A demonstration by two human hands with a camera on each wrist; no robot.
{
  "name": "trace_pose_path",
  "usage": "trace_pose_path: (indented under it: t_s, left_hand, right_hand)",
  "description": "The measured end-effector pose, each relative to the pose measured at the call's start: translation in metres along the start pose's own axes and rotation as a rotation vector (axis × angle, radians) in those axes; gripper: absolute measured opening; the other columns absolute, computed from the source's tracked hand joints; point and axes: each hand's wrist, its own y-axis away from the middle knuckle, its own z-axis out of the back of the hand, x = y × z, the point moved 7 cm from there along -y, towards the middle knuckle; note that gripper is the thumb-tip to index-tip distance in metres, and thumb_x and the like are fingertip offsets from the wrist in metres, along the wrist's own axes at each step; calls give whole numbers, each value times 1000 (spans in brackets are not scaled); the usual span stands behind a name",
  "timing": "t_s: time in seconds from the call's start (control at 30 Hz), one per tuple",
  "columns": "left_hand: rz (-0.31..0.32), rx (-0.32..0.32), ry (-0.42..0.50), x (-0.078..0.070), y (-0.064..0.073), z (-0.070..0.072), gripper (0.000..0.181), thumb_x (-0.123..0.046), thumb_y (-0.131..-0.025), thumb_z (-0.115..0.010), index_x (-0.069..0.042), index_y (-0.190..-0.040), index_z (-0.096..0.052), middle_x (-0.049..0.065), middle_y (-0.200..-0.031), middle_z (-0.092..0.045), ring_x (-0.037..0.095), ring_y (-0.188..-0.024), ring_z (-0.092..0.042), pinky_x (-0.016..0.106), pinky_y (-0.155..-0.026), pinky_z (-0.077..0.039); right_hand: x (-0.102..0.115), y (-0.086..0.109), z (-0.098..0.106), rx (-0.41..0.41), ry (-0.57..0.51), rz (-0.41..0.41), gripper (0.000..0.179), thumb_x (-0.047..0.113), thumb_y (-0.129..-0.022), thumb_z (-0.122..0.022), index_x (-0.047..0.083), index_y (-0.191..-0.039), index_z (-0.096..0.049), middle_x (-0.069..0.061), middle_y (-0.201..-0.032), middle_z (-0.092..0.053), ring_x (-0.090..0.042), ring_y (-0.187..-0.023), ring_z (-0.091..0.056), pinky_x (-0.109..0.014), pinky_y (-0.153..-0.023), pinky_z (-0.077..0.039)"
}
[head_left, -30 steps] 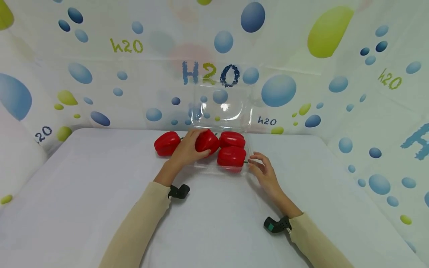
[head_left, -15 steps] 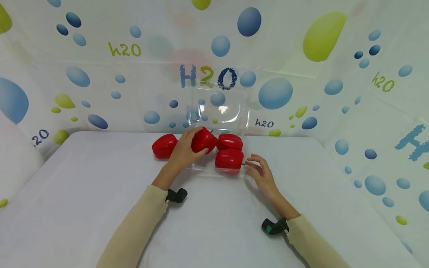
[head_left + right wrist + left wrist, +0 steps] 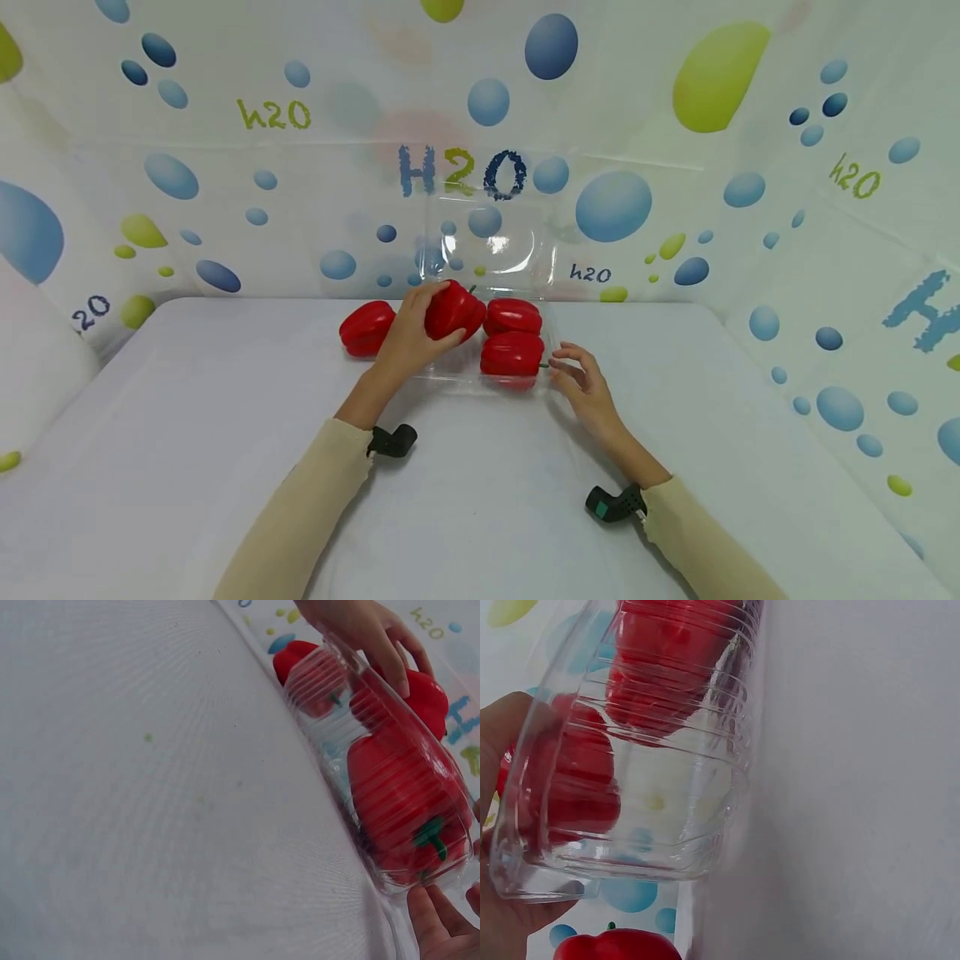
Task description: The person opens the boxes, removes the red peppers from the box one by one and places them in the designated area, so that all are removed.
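My left hand grips a red bell pepper over the left part of a clear plastic container. In the left wrist view this pepper shows through the ribbed clear wall. Two more red peppers, a rear one and a front one, lie inside on the right. My right hand is at the container's right end, fingers loosely bent. In the right wrist view its fingertips are right at the clear wall, near a green stem.
Another red pepper lies on the white table left of the container, partly behind my left hand. The container's clear lid stands raised at the back, before a white backdrop with coloured drops.
My left hand has raised its pepper slightly and shifted it a little left. The right hand stays at the container's end. The head view has shifted slightly.
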Motion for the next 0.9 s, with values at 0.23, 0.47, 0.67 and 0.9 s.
trace_pose_path:
  t_s: [0.23,0.47,0.67,0.9]
  left_hand:
    - [25,8,36,0,5,4,82,-12,-75,-82,-13,-144,-37,12,-144,-42,33,-132,-40,52,-90,-53]
    - [6,31,50,-4,8,7,80,-11,-77,-81,-13,-144,-37,12,-144,-41,31,-133,-38,52,-90,-53]
    - [8,34,57,-7,11,11,82,-11,-76,-82,-13,-144,-37,12,-144,-41,31,-133,-38,52,-89,-54]
    - [-32,23,44,-7,13,15,82,-11,-75,-82,-12,-144,-38,12,-143,-43,31,-132,-39,52,-89,-54]
  right_hand:
    - [-1,-1,0,-11,5,14,34,-4,-97,-52,-7,-129,-44,-18,-150,-31,-43,-128,-47,-29,-99,-49]
    - [0,0,1,-12,17,2,33,0,-98,-53,-3,-130,-45,-16,-151,-32,-40,-129,-48,-25,-97,-49]
    - [0,0,1,-5,23,0,33,0,-98,-53,-3,-130,-45,-16,-151,-31,-40,-129,-48,-27,-99,-48]
    - [-1,-1,0,-6,3,18,33,-1,-98,-52,-4,-130,-45,-17,-150,-32,-41,-129,-48,-18,-94,-48]
